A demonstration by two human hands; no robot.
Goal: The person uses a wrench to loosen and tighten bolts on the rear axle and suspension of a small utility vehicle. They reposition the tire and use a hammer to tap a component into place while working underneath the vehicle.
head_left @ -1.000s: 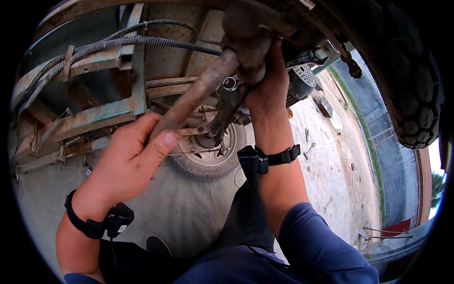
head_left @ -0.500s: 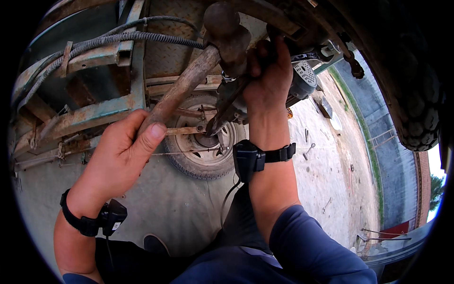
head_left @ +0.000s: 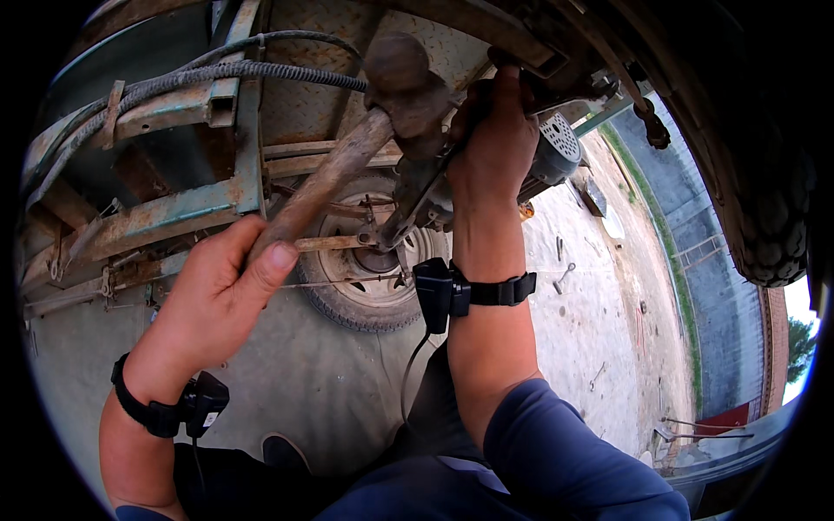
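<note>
My left hand (head_left: pixel 224 282) is closed round the wooden handle of a ball-peen hammer (head_left: pixel 334 174). Its worn, rounded steel head points up, in front of the vehicle's rusty underside. My right hand (head_left: pixel 497 130) is raised beside the hammer head, among dark metal parts under the frame. Its fingers are curled in shadow, and what they grip is hidden. Just right of that wrist sits a grey motor-like housing with a perforated cover (head_left: pixel 559 139). Below the hammer head, a dark axle part (head_left: pixel 404 217) runs down toward a wheel (head_left: pixel 369 308).
Rusty teal frame beams (head_left: pixel 174 213) and a corrugated cable sleeve (head_left: pixel 226 69) fill the left side. A treaded tyre (head_left: pixel 764 234) hangs close at the right. Several tools, including a wrench (head_left: pixel 565 276), lie on the pale ground. Long metal rods (head_left: pixel 704 432) are at the lower right.
The hammer head has shifted slightly left and down, still in my left hand. My right hand has turned a little, with its fingers more curled; the bright wrench-like end beside it no longer shows clearly.
</note>
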